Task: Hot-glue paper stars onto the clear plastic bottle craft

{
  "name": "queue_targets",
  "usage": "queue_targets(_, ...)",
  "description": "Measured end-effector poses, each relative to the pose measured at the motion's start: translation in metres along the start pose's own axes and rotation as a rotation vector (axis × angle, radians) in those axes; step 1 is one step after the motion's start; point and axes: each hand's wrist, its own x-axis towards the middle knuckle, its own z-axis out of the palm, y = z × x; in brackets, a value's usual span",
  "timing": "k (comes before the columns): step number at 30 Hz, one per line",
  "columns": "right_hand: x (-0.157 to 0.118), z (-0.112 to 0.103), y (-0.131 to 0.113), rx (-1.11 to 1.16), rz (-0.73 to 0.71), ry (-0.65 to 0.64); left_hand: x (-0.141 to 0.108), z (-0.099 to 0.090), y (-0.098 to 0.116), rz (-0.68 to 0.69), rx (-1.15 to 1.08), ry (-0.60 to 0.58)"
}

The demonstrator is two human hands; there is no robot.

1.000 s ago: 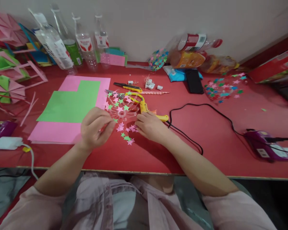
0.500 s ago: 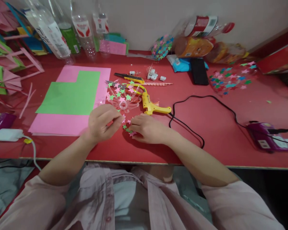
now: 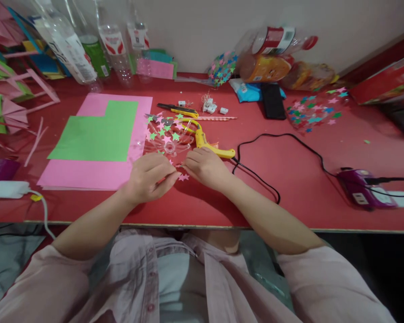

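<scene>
My left hand (image 3: 154,177) is closed, thumb and forefinger pinched just above the red tabletop. My right hand (image 3: 207,168) faces it with fingertips pressed together, nearly touching the left fingertips. Whatever is between the fingers is too small to name. Just below the fingertips lie pink paper stars (image 3: 183,177). Behind my hands stands a clear plastic piece cut from a bottle (image 3: 169,147), dotted with green and pink stars. A yellow glue gun (image 3: 215,146) lies beyond my right hand, its handle close to the knuckles.
Pink paper (image 3: 87,172) and green paper (image 3: 97,137) lie left. A box cutter (image 3: 178,110) lies behind. Plastic bottles (image 3: 114,47) line the wall. A black cord (image 3: 289,135) runs right to a purple power strip (image 3: 363,188). A phone (image 3: 272,102) and star-covered plastic (image 3: 313,112) sit right.
My right hand has moved up and in, toward the left fingertips. My left hand has shifted slightly right. Fewer loose stars show between the hands, and the whole view has shifted a little.
</scene>
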Motion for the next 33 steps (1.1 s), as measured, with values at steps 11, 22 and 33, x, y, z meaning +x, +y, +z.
queue_targets(11,-0.001,-0.003,-0.013,0.003,-0.192,-0.037,-0.003,0.005,-0.003,0.029,0.016,-0.025)
queue_targets(22,-0.001,-0.003,-0.012,-0.030,-0.184,-0.073,-0.001,0.003,-0.002,-0.009,0.013,-0.041)
queue_targets(33,-0.004,-0.017,0.000,0.145,0.008,-0.047,-0.004,0.005,-0.003,-0.009,0.013,-0.036)
